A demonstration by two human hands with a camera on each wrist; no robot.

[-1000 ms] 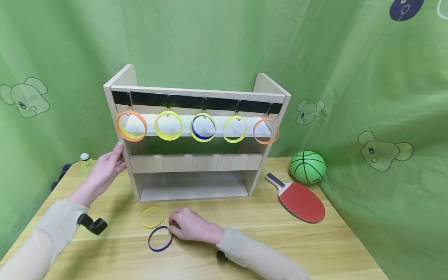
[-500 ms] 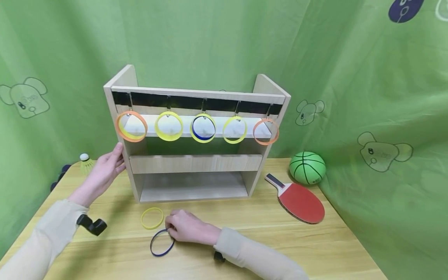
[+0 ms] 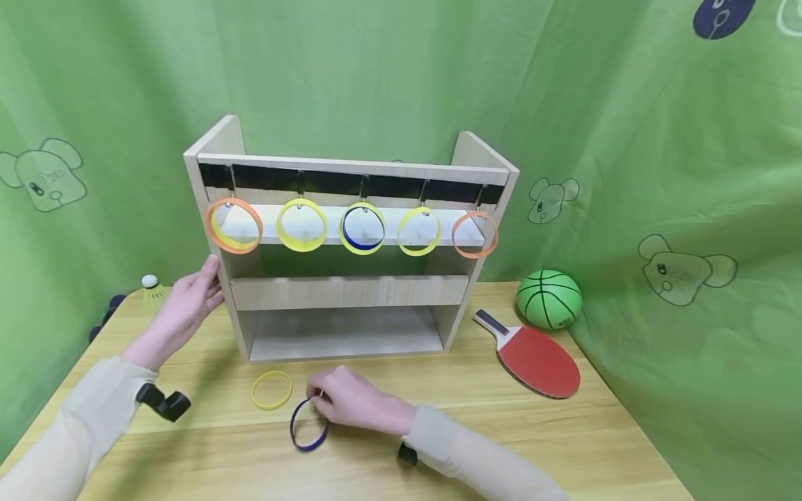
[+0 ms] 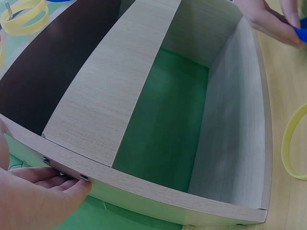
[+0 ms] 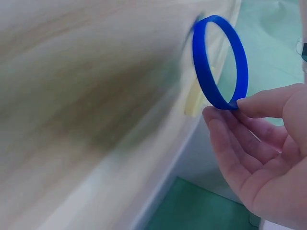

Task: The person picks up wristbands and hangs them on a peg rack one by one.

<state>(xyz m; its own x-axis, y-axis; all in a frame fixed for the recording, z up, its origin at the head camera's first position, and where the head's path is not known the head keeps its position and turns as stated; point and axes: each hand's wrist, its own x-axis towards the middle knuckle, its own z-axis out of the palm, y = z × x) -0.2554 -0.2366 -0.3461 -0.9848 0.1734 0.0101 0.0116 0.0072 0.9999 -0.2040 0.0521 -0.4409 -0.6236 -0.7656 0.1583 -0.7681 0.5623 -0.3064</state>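
My right hand (image 3: 360,400) pinches a blue silicone wristband (image 3: 294,431) between thumb and fingertips. In the right wrist view the blue band (image 5: 204,72) stands up from the fingertips as a full loop. Beside it on the table lies a yellow wristband (image 3: 253,398). My left hand (image 3: 186,306) rests its fingers against the outer left side of a wooden rack (image 3: 351,292), its thumb near the front edge. In the left wrist view the left fingers (image 4: 62,184) lie along that side panel. Several orange, yellow and blue bands hang from hooks on the rack's black strip (image 3: 332,182).
A red table tennis paddle (image 3: 540,363) and a small green basketball (image 3: 548,299) are right of the rack. A yellow shuttlecock (image 3: 153,292) stands behind my left hand. Green curtain (image 3: 388,69) hangs behind and beside the wooden table (image 3: 207,459).
My right hand has shifted slightly right and up with the blue wristband, which now stands more steeply and farther from the yellow one. The left hand stays at the rack's side.
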